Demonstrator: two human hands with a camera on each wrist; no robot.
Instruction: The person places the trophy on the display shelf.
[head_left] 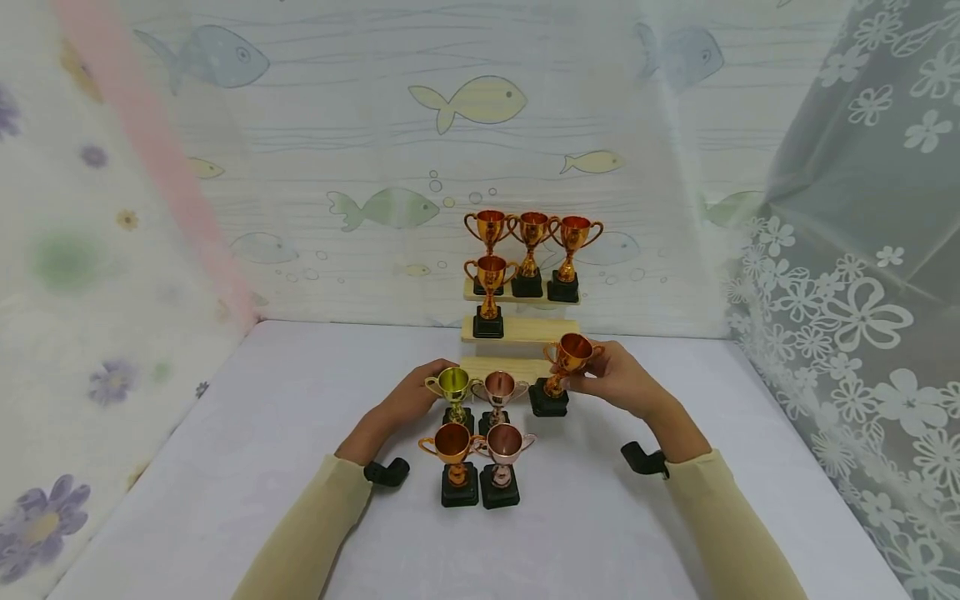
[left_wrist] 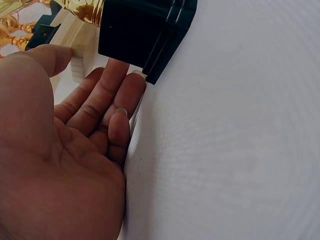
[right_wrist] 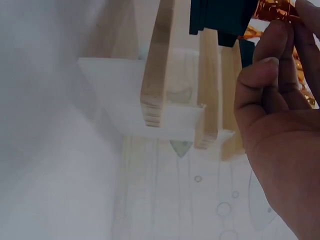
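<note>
My right hand (head_left: 618, 379) pinches the stem of an orange-bronze trophy cup (head_left: 574, 353), held upright at the right side of a small wooden tiered stand (head_left: 536, 330). Its black base (right_wrist: 222, 15) shows beside the shelf edges in the right wrist view. My left hand (head_left: 412, 392) rests on the table left of the stand, partly behind a gold trophy (head_left: 454, 383). In the left wrist view its fingers (left_wrist: 95, 102) lie loosely bent behind a black trophy base (left_wrist: 135, 32), gripping nothing. A pink-bronze trophy (head_left: 500, 387) stands beside the gold one.
Nearer me stand an orange-bronze trophy (head_left: 453, 446) and a pink-bronze trophy (head_left: 505, 446). Three orange-bronze trophies line the stand's top shelf (head_left: 517, 298); another trophy (head_left: 491, 279) is on the middle one. Curtains with fish (head_left: 487, 100) and flowers (head_left: 870, 317) surround the white table (head_left: 600, 533).
</note>
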